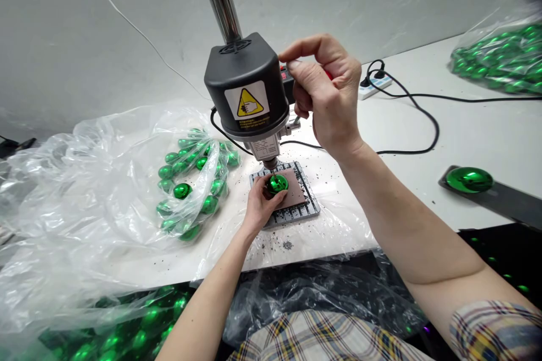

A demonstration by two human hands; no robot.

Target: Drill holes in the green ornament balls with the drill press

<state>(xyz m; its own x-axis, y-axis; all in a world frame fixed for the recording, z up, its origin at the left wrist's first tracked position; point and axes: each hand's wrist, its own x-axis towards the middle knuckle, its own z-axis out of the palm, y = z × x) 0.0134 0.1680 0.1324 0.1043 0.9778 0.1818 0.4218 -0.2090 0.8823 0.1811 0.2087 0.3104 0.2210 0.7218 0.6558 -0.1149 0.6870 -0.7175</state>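
A shiny green ball (pixel 278 183) sits on a brown square board (pixel 295 194) on the slotted base (pixel 311 208) of a small bench drill press (pixel 245 84). My left hand (pixel 262 201) pinches the ball between thumb and fingers, right below the chuck (pixel 270 163). The drill bit comes down to the ball's top; whether it has gone in, I cannot tell. My right hand (pixel 330 90) is raised beside the black motor head, fingers curled at the feed lever (pixel 297 122). A bit of red shows behind the fingers, and most of the lever is hidden by the hand.
Clear plastic bags (pixel 105 180) with several green balls (pixel 182 190) lie on the left. Another full bag (pixel 499 59) stands back right. A power strip (pixel 375 86) and black cord run behind. One ornament (pixel 469 179) rests on a dark strip (pixel 512 203). Dark shavings surround the base.
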